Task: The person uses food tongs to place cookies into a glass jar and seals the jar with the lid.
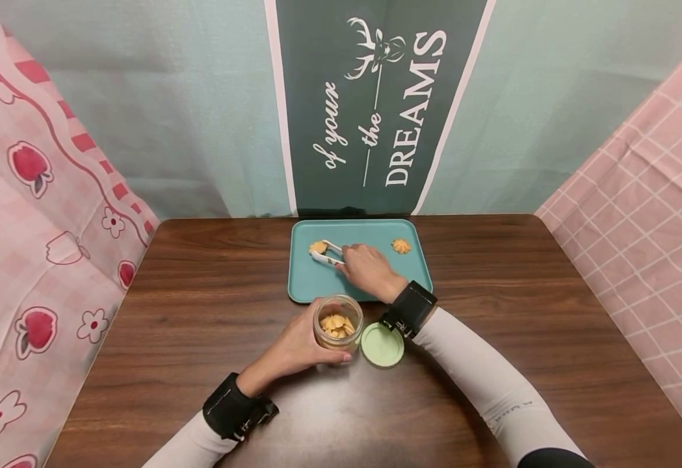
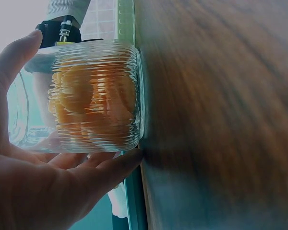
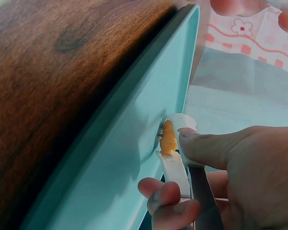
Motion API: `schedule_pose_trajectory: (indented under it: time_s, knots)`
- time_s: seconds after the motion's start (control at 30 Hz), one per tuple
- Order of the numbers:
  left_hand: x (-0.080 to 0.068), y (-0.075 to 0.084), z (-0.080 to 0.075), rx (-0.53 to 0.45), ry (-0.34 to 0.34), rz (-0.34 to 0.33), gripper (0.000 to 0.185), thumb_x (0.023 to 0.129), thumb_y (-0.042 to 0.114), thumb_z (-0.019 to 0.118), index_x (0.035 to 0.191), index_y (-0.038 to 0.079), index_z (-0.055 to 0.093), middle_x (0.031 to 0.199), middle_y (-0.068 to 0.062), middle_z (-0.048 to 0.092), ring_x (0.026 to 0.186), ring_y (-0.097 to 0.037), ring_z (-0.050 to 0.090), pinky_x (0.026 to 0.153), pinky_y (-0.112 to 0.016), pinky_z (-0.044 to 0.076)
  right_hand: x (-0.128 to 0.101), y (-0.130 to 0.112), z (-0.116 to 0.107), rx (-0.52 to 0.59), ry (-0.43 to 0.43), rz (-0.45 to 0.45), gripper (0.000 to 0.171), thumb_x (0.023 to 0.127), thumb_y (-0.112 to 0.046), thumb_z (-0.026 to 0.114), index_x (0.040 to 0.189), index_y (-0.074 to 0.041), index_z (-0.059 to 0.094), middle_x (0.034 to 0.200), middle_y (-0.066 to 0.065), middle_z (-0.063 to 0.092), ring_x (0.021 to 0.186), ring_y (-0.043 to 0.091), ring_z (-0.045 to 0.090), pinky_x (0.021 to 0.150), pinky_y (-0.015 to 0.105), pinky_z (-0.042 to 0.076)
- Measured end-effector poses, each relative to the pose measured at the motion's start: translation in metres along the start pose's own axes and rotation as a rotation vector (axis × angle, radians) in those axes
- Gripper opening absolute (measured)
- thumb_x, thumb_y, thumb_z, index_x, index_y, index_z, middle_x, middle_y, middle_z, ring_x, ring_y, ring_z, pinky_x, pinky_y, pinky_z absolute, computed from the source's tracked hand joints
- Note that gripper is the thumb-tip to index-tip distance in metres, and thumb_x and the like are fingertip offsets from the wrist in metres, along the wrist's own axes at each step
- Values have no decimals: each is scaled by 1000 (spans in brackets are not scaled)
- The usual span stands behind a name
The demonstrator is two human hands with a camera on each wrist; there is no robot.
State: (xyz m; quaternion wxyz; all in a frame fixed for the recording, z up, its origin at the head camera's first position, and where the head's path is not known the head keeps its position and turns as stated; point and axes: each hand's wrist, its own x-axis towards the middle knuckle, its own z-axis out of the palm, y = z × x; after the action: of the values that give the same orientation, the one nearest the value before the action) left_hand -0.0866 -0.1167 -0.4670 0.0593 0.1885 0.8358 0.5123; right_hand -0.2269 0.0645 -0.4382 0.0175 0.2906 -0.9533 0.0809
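Pinching one pair of slim white tongs [image 1: 329,260] between thumb and fingers, the right hand [image 1: 370,270] works over one rectangular teal tray [image 1: 364,233] with a raised rim. Two golden, flower-shaped cookies are at the tray: a left cookie [image 1: 318,247], which sits between the tongs' two tips near the left side, and a right cookie [image 1: 401,246], lying well apart near the right side. Whether the left cookie touches the tray cannot be told. The left hand [image 1: 300,343] curls round one round, clear glass jar [image 1: 341,307] with ribbed walls, standing upright and open just in front of the tray; several more golden cookies [image 1: 337,326] are piled inside, too overlapped to count. One round, pale green lid [image 1: 383,346] lies just beside the jar on the brown wood-grain tabletop [image 1: 200,292]. The right cookie shows pronounced ridges fanning out from its middle, and its edge is scalloped.
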Motion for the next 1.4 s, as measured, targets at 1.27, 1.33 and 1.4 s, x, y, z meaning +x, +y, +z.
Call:
schedule_pose_trajectory:
  time_s: [1.27,1.33,1.4]
  knots:
    - [0,-1,-1,-12,-2,-1,91,72,37,99,147,15,52,137,0,66,125,-18,62,108,-44,48,-22,11,-10,15,75,-71,25,104,-26,70,104,-1,66,75,9,57,62,22,58,52,36,46]
    - [0,0,-1,-19,-1,-1,91,72,36,99,147,15,52,138,-1,66,125,-18,62,108,-45,48,-24,12,-11,11,81,-77,25,104,-25,70,104,-1,67,75,9,56,62,22,58,52,35,46]
    - [-1,-1,-1,-21,0,3,91,72,36,99,147,15,52,138,-1,66,125,-18,62,108,-45,48,-25,12,-11,5,86,-80,25,104,-25,71,104,-1,66,75,8,56,62,22,58,51,36,46]
